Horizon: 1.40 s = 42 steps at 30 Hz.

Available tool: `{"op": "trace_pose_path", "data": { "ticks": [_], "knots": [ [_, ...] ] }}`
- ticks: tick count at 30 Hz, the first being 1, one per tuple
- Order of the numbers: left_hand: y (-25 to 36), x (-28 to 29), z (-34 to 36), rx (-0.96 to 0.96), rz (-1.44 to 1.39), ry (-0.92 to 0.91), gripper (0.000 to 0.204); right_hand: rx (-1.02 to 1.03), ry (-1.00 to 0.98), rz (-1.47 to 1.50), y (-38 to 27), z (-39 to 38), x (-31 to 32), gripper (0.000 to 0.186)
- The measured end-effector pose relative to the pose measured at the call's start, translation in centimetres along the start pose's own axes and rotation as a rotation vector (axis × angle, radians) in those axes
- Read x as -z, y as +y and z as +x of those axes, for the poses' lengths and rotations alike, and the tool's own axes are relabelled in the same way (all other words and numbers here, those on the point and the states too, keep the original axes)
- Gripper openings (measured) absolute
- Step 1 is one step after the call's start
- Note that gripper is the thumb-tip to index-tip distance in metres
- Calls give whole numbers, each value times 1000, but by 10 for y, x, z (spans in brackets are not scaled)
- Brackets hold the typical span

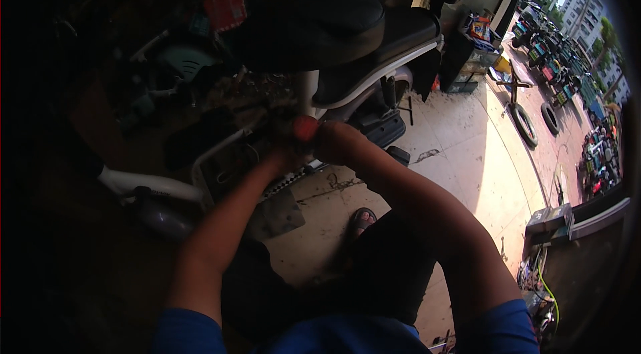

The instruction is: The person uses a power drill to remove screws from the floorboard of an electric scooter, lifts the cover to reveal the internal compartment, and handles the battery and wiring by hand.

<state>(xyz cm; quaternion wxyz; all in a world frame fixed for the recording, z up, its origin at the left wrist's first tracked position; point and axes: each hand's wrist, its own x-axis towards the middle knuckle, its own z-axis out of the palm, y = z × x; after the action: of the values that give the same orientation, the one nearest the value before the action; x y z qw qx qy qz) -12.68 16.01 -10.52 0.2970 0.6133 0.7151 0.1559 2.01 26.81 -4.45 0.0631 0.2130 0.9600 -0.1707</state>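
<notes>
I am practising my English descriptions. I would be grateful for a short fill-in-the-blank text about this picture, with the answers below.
1. Both sleeves of the person are ____ in colour.
2. The right hand and the left hand are close to a round thing coloured ____.
3. The thick frame tube at the left is ____.
4. On the sunlit paving, the number of loose tyres is ____.

Missing words: blue; red; white; two.

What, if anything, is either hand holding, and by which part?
It cannot be told for certain: the right hand is right beside a red, rounded thing, the left hand close by, but shadow hides any hold.
</notes>
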Motion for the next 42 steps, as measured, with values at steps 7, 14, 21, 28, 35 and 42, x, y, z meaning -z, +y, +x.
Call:
{"op": "trace_pose_path", "data": {
  "ticks": [7, 14, 21, 28, 35, 42],
  "knots": [
    [-36, -18, 5, 7, 144, -26, 44, -101, -16, 197, 4, 16, -6, 27],
    [-54, -33, 19, 89, 170, -72, 43, -135, 36, 246, -3, -5, 10, 32],
    [-61, -57, 28, 62, 182, 102, 37, -147, 22, 235, 1, -12, 10, 30],
    [-80, -62, 39, 13, 157, 53, 33, -145, 8, 245, -4, -12, 11, 28],
    [-86, -64, 43, 63, 38, 22, 34, -38, 121, 218, 8, -10, 6, 27],
    [-66, -62, 28, 19, -19, 293, 29, -61, 134, 325, 6, -36, 35, 31]
  ]
}}
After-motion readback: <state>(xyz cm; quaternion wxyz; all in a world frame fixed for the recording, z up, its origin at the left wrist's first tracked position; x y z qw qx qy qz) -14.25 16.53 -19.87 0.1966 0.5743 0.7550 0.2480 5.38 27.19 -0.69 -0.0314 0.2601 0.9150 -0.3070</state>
